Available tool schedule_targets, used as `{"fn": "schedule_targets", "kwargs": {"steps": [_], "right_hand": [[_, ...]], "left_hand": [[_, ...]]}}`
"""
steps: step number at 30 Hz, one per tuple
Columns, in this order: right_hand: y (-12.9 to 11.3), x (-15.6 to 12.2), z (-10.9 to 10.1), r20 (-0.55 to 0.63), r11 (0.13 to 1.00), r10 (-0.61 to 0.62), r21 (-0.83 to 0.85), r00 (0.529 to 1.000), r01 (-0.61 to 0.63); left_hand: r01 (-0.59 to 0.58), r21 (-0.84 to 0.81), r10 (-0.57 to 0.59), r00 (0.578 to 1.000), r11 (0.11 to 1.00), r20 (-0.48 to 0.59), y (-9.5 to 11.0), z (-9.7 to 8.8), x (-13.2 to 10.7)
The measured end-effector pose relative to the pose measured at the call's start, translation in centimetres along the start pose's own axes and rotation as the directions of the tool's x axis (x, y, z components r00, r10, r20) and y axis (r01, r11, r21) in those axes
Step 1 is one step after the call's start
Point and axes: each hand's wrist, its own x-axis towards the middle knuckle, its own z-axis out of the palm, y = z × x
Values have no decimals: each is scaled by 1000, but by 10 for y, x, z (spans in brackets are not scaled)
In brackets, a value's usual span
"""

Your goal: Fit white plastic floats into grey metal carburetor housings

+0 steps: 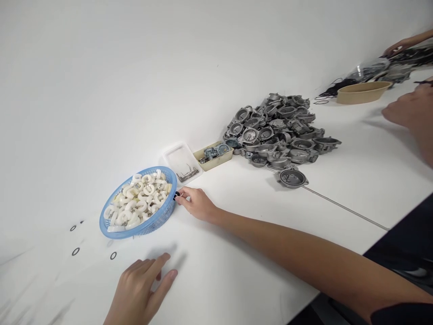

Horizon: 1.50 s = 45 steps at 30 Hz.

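My right grip pinches a black part between thumb and fingers, at the right side of the basket of white parts. My left grip is released, fingers parted, above the bench.

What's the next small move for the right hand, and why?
Probably ease the right hand off the blue basket's rim toward the left hand: its fingertips seem to pinch a small black part right at that rim, while the left hand is open with nothing visible in it, so it could help hold the part.
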Motion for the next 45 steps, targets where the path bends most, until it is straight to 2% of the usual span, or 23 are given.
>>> {"fn": "schedule_targets", "kwargs": {"steps": [9, 16, 26, 34, 45], "right_hand": [[-1, 0, -2, 41, 999, 14, -46, 999, -12], [5, 2, -1, 43, 1000, 12, -26, 999, -11], [-1, 1, -2, -16, 998, -49, 37, 999, 50], [-9, -3, -1, -30, 998, -16, 63, 999, 18], [-7, -2, 3, -25, 999, -1, 45, 1000, 2]], "left_hand": [[2, 2, -2, 1000, 1000, 7, 4, -3, 2], [-34, -3, 34, 999, 999, -7, -1, 0, -1], [-5, -4, 5, 1000, 1000, 10, 3, -2, 1], [-46, 27, 46, 999, 999, 14, 12, -12, 10], [-67, 29, 67, 998, 997, 4, 11, -9, 11]]}}
